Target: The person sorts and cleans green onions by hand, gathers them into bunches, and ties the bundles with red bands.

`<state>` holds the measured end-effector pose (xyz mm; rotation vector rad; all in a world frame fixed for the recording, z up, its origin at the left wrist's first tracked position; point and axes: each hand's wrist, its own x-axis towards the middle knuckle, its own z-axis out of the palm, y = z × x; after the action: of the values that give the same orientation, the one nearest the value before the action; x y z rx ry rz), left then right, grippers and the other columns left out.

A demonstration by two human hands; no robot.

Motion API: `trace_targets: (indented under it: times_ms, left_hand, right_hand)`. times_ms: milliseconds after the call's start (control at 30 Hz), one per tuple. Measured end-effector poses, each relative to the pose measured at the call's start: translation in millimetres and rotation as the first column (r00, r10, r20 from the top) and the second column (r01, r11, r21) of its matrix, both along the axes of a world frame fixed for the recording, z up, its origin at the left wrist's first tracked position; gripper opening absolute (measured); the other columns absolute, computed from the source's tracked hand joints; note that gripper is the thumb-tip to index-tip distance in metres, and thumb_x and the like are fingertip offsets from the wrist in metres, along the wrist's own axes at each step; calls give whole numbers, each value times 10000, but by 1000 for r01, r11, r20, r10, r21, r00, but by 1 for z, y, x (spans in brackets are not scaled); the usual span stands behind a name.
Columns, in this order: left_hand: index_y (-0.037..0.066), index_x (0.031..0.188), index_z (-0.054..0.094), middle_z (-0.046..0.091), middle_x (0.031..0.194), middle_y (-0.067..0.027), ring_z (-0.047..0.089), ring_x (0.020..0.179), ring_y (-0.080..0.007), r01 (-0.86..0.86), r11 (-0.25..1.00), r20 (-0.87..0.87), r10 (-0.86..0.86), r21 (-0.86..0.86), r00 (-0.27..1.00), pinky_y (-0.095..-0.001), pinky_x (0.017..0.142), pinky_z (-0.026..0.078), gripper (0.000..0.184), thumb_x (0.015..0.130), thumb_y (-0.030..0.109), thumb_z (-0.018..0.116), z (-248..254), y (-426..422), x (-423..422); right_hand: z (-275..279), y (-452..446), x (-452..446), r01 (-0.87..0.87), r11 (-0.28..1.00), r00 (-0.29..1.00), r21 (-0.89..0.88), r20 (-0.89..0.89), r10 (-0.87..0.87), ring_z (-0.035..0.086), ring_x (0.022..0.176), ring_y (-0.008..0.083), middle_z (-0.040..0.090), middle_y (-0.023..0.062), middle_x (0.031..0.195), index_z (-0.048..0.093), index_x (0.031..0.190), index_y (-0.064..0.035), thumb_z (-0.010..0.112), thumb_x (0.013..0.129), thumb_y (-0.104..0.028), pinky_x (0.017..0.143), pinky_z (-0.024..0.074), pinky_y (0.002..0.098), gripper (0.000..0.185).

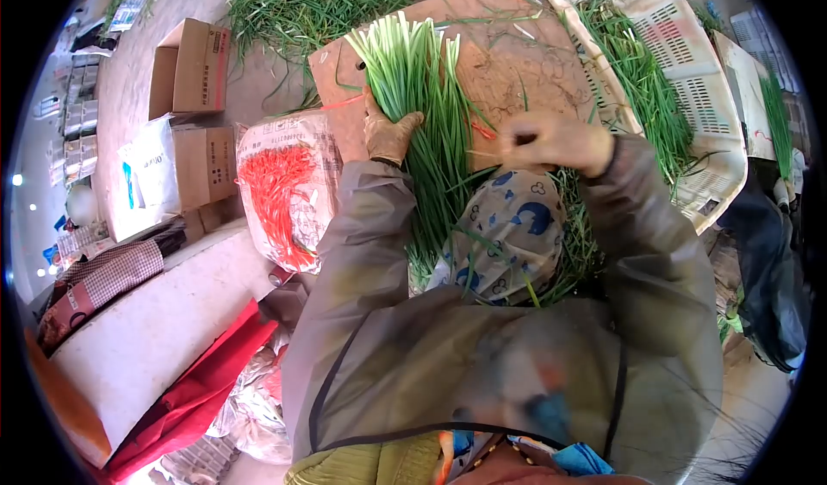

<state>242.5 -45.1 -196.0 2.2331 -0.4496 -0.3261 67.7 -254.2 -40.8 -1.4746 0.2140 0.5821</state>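
My left hand [389, 132], in a tan glove, is wrapped round a thick bunch of garlic chives [412, 80]. Their pale cut ends point away from me, and the green leaves run down between my arms. To the right of the bunch is my right hand [551, 143], blurred, with its fingers curled together; what they pinch, if anything, cannot be made out. A bit of red tie [483, 130] shows between the chives and that hand. Under the bunch and both hands lies a brown board [525, 63]. My knee, in a patterned cover [512, 226], rises below the right hand.
Left of the board, a bundle of red ties [280, 192] lies on a wrapped package. Cardboard boxes [194, 71] stand farther left. A white plastic crate [680, 63] holding loose chives [642, 89] is at the right. More loose greens [310, 7] are heaped behind the board.
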Motion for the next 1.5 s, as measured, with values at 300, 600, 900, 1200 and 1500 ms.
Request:
trace_targets:
  times_ms: [300,600,900,1200,1500]
  left_hand:
    - [130,1409,106,477,1161,-299,486,1058,-415,-7,1000,-31,7,-16,999,-436,894,400,1078,576,278,774,-3,-1,0]
    - [114,1409,126,487,1153,-270,494,1061,-393,-20,998,-100,14,-60,995,-400,903,400,1088,559,265,788,-3,4,5]
    - [16,1380,151,527,1142,-235,543,1017,-323,34,951,-272,-122,-308,955,-354,862,435,1033,592,210,791,-15,12,15]
    - [41,1368,169,549,1092,-196,565,941,-277,58,978,-207,-100,-202,973,-337,802,462,949,636,153,763,-12,9,17]
    - [-5,1381,135,516,1165,-227,535,1038,-306,54,964,-249,-121,-262,961,-340,875,425,1063,587,238,800,-20,12,20]
  right_hand:
    - [-55,-74,-60,413,383,882,-827,259,-393,600,729,197,631,113,795,625,932,-30,627,804,-248,662,460,274,252]
    - [-116,59,117,324,373,946,-870,309,-99,598,818,345,622,146,920,611,928,-71,498,791,-135,715,472,430,188]
    - [-81,35,71,250,670,887,-699,443,131,568,678,303,578,125,721,547,757,-64,561,757,-200,593,440,394,137]
    - [-36,-81,-73,192,809,832,-556,-345,-435,564,621,145,584,49,674,594,790,-36,553,843,-231,546,441,262,206]
    - [-88,43,47,145,415,978,-898,194,77,598,805,321,613,132,844,615,881,-106,592,769,-368,699,468,411,286]
